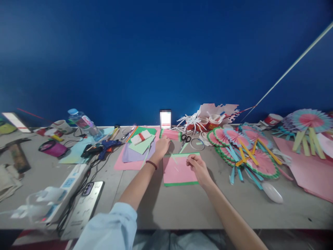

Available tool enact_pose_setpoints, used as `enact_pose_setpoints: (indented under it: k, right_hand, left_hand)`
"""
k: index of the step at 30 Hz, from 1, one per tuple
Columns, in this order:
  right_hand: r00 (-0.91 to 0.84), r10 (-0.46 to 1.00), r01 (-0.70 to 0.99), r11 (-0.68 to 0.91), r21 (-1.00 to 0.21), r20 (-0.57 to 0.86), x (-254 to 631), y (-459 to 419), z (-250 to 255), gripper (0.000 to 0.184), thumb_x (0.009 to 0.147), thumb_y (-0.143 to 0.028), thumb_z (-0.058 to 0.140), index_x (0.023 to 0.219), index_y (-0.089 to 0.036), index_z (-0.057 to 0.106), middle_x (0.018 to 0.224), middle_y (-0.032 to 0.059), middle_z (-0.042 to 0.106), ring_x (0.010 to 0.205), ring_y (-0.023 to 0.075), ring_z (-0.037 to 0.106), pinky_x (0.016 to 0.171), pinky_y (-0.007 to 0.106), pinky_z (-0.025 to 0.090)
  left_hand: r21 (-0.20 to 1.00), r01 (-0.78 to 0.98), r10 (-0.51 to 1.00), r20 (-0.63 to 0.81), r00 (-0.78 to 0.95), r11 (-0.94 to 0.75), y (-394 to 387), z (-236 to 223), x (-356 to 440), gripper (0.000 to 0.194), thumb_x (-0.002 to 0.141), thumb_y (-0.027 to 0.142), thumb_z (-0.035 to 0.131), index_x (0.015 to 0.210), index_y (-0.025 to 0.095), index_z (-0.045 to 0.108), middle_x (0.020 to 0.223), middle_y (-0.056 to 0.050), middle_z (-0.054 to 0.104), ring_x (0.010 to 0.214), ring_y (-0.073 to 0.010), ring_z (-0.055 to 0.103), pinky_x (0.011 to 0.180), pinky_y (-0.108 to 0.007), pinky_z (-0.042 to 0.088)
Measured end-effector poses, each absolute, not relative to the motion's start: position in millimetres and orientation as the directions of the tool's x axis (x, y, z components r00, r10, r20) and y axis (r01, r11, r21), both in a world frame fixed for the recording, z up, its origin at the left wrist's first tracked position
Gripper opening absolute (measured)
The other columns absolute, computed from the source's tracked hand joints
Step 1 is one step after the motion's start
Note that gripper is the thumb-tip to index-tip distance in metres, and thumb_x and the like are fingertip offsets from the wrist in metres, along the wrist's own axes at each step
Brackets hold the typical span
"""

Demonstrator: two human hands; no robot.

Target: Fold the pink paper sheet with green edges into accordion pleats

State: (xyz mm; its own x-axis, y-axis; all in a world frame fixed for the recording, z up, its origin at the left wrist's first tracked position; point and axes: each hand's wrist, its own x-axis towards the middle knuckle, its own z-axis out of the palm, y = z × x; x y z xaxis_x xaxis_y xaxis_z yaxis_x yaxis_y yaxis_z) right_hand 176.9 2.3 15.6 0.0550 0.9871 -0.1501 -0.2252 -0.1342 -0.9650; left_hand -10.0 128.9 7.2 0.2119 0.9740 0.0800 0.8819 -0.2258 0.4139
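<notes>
A pink sheet [177, 177] with green strips along its near and far edges lies flat in front of me. My right hand [198, 167] is over its right side, thumb and fingers pinched together; anything between them is too small to make out. Thin pale slips [174, 159] rest on the sheet. Farther back, my left hand [162, 146] reaches to the near edge of pleated pink paper [172, 134] with green edges, its fingers loosely extended and partly hidden. Black-handled scissors [185, 139] lie just right of that pleated paper.
Coloured sheets [127, 153] are stacked at left, beside a blue glue gun [108, 147], a bottle [85, 124] and a power strip [66, 191]. Folded paper fans [238, 140] crowd the right, near a white spoon-shaped piece [272, 192]. A phone [165, 119] stands against the blue wall.
</notes>
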Motion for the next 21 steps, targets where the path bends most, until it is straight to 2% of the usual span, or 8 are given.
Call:
enact_pose_setpoints:
  k: [4,11,17,21]
  right_hand:
    - [0.049,0.988,-0.221,-0.131,-0.966,-0.145,176.1,1.4,17.6,0.038,0.064,-0.054,0.077,0.071,-0.021,0.060,0.064,-0.0015,0.059,0.063,0.0133,0.050,0.057,0.024,0.026]
    - [0.046,0.985,-0.204,-0.153,-0.967,-0.166,174.0,0.9,20.1,0.039,0.063,-0.054,0.078,0.070,-0.021,0.059,0.063,-0.0015,0.059,0.062,0.0134,0.050,0.056,0.024,0.026]
    - [0.054,0.986,-0.205,-0.145,-0.968,-0.159,174.6,1.6,19.0,0.038,0.063,-0.053,0.078,0.070,-0.021,0.059,0.063,-0.0011,0.060,0.061,0.0130,0.051,0.055,0.024,0.027]
    - [0.085,0.985,-0.208,-0.127,-0.970,-0.148,173.6,3.3,19.3,0.037,0.062,-0.050,0.078,0.077,-0.022,0.059,0.067,-0.0009,0.060,0.062,0.0137,0.054,0.053,0.024,0.031]
  left_hand:
    - [0.421,0.873,0.968,0.076,0.239,-0.248,133.3,7.8,-7.5,0.026,0.092,0.012,0.047,0.086,0.015,0.073,0.094,-0.012,0.064,0.099,-0.0266,0.060,0.088,-0.037,0.044]
    - [0.478,0.840,0.966,0.084,0.246,-0.256,134.7,9.3,1.7,0.025,0.084,0.000,0.050,0.078,0.013,0.070,0.093,-0.016,0.065,0.104,-0.0303,0.060,0.091,-0.038,0.043]
    - [0.598,0.777,0.980,0.112,0.162,-0.197,132.2,14.6,2.9,0.021,0.082,0.003,0.055,0.074,0.016,0.069,0.089,-0.013,0.067,0.102,-0.0285,0.061,0.090,-0.036,0.044]
    - [0.731,0.667,0.989,0.134,0.069,-0.146,122.0,19.5,0.3,0.018,0.083,0.011,0.058,0.071,0.017,0.070,0.089,-0.010,0.069,0.091,-0.0244,0.063,0.083,-0.034,0.046]
